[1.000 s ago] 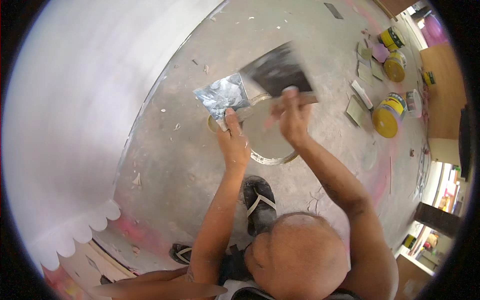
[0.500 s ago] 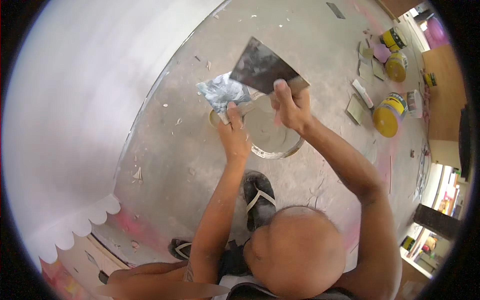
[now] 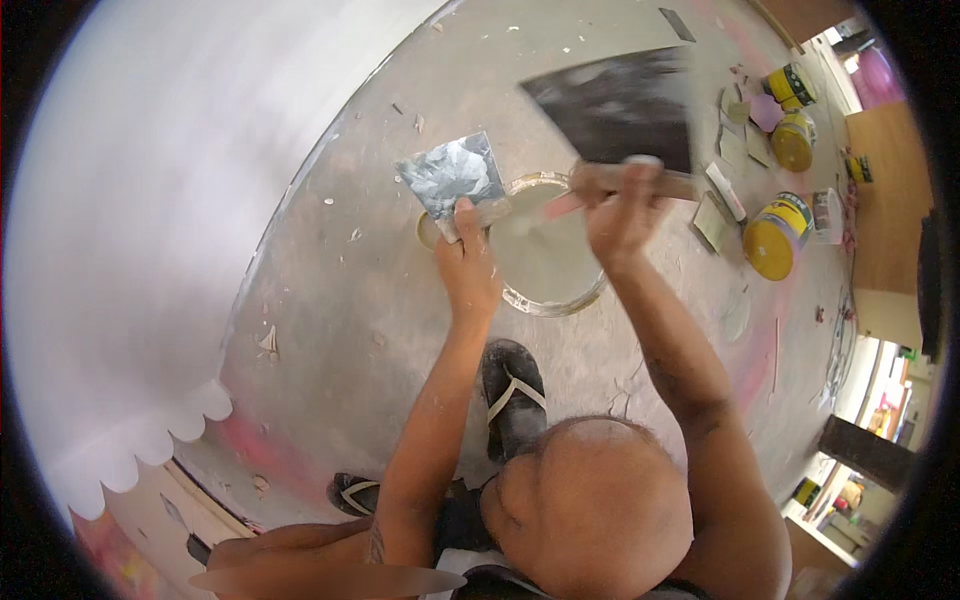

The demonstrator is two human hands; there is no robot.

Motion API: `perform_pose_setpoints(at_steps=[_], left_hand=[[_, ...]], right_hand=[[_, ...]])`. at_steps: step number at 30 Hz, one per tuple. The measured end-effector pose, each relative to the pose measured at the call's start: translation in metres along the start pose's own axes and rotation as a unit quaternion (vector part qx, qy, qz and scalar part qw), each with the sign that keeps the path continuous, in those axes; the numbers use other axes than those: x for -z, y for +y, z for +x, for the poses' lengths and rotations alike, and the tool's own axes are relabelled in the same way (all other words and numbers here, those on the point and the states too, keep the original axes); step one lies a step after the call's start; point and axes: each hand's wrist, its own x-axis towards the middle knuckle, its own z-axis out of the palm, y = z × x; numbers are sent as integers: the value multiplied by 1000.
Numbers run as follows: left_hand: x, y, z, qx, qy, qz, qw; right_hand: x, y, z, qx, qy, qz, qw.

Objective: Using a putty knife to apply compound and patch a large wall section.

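Note:
My left hand (image 3: 466,272) grips a putty knife (image 3: 452,172), its square metal blade smeared with white putty. Higher up and to the right, my right hand (image 3: 626,222) is closed on a wide, dark-bladed putty knife (image 3: 625,108). The wide blade is raised and somewhat blurred, apart from the other one. Below and between the two hands stands a round bucket (image 3: 548,308) with a putty-crusted rim, holding smooth pale grey putty (image 3: 545,250). A yellowish round lid or tin edge (image 3: 428,232) shows partly behind my left hand.
A white wall (image 3: 170,200) rises on the left. On the right are yellow tins (image 3: 772,245), a white tube (image 3: 727,192) and greenish sandpaper-like sheets (image 3: 711,222). A sandalled foot (image 3: 516,400) stands below the bucket. White flakes dot the grey floor (image 3: 320,330).
My right hand has moved right with the wide putty knife, swinging the blade away from the left one and uncovering more of the bucket. My left hand stays nearly still.

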Motion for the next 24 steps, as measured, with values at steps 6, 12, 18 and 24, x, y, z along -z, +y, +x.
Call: perform_pose_setpoints(at_steps=[6, 12, 18, 24], left_hand=[[0, -4, 0, -46, 25, -10, 999], [-4, -2, -2, -1, 21, -52, 998], [-3, 1, -2, -2, 45, -43, 998], [22, -32, 9, 13, 72, -185, 980]], right_hand=[[5, -7, 2, -74, -144, -31, 986], [16, 29, -8, -51, -118, -134, 983], [12, 3, 15, 59, -29, 32, 997], [11, 11, 12, 8, -142, -147, 979]])
